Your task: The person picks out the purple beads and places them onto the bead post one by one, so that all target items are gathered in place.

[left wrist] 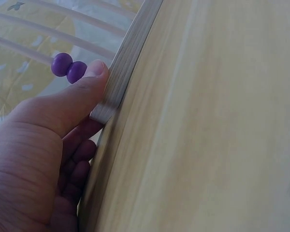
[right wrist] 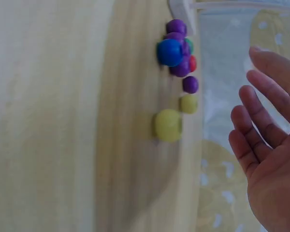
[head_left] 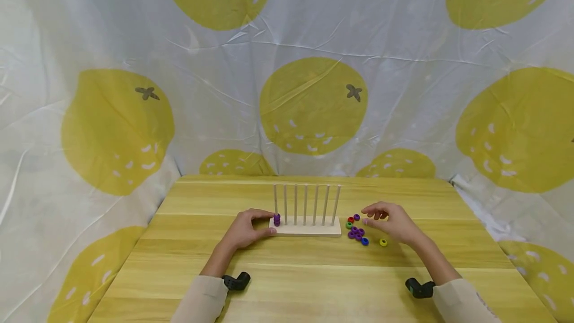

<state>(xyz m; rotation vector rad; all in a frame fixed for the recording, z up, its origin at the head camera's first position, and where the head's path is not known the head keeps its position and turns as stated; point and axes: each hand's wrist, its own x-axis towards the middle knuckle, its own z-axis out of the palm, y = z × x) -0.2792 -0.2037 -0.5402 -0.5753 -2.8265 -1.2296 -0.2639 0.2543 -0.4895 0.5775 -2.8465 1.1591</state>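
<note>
A wooden peg rack [head_left: 309,231] with a row of upright pegs stands on the table. Purple beads [left wrist: 63,65] are threaded on its leftmost peg, low by the base. My left hand [head_left: 242,228] grips the left end of the base, its thumb [left wrist: 89,87] along the front edge. To the right of the rack, my right hand [head_left: 396,223] hovers over the table, fingers loosely spread and nothing held. Close to its fingertips lies a cluster of loose purple beads [head_left: 355,230], with a red bead [head_left: 351,219], a green bead [head_left: 349,225] and a blue bead [head_left: 365,242].
A yellow bead [head_left: 383,242] lies apart, below the right hand; the right wrist view shows a second yellow bead [right wrist: 188,104] behind it. The wooden table [head_left: 314,283] ends at the back against a lemon-print curtain [head_left: 314,108]. Each wrist wears a black camera.
</note>
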